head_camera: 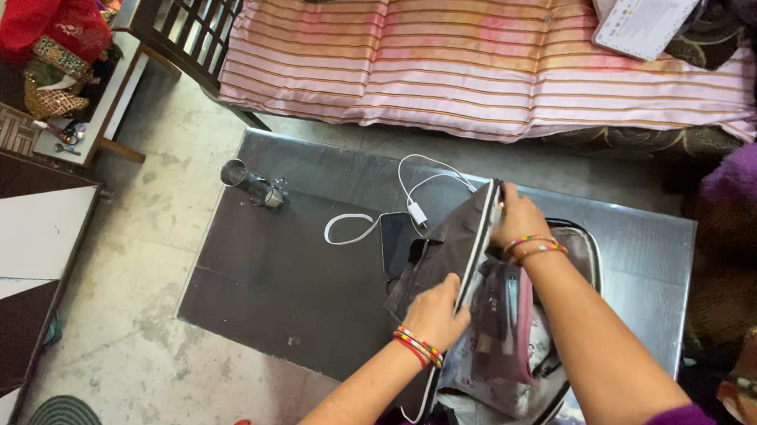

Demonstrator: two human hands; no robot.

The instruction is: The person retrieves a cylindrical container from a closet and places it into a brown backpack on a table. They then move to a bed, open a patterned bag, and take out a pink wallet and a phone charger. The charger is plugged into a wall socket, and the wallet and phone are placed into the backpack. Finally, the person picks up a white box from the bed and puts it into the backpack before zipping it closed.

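Both grips clasp laptop, over bag

grey stone floor, dark metal table, striped pink mattress on a bed.

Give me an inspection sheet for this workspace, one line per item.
Surface: dark metal table on a stone floor.
Job's things: open bag with a pink pouch inside; flat laptop-like slab held on edge over it.
Clutter: two steel cups; dark phone.
Hands: left hand grips the slab's near edge; right hand grips its far end.
Cables: white charger cable loops beside the phone.
Surroundings: striped mattress behind; side shelf with red cloth at left.
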